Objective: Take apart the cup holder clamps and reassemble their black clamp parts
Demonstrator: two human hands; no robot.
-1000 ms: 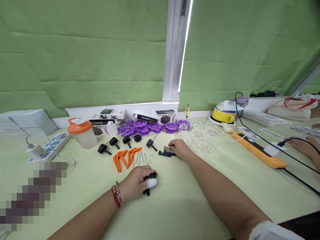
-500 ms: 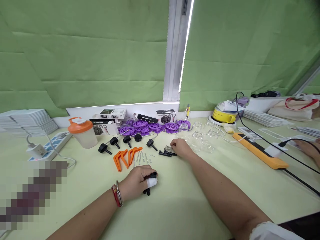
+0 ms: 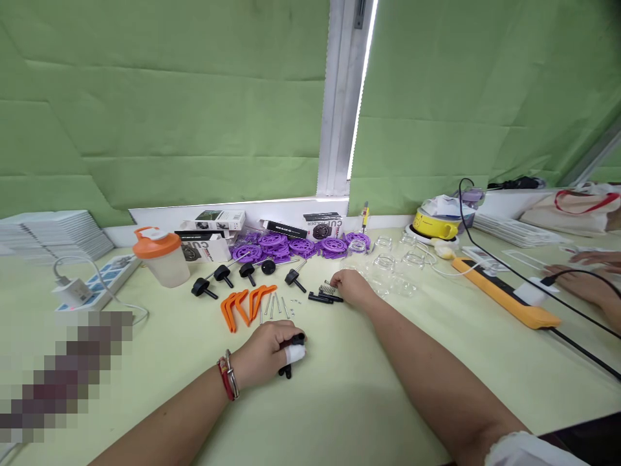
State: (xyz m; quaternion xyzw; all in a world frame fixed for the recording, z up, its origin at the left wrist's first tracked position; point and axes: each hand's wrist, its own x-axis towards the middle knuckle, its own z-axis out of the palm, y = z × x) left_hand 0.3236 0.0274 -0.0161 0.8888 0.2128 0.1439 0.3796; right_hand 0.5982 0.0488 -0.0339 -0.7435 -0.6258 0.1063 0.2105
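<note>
My left hand (image 3: 266, 356) is closed around several black plastic parts (image 3: 287, 372), whose ends stick out past the white-wrapped thumb. The fingers hide most of them. Farther off, my right hand (image 3: 352, 286) has its fingertips pinched at the edge of a small heap of coil springs (image 3: 326, 287). Black rods (image 3: 320, 298) lie just in front of the springs. To the left are thin metal screws (image 3: 273, 306), tiny metal bits (image 3: 294, 303) and orange angled plastic pieces (image 3: 241, 309). Behind these lie black round-headed knobs (image 3: 247, 272).
Purple openwork plastic rings (image 3: 301, 246) and printed boxes (image 3: 208, 249) line the back. Clear plastic pieces (image 3: 385, 265) lie beyond my right arm. An orange-lidded shaker (image 3: 161, 259) stands left; an orange power strip (image 3: 504, 294) with cables lies right, near another person's hands (image 3: 585, 285).
My hands stay almost in place, the right one still at the springs. At the far right, the other person's hands have moved leftward and more of them shows.
</note>
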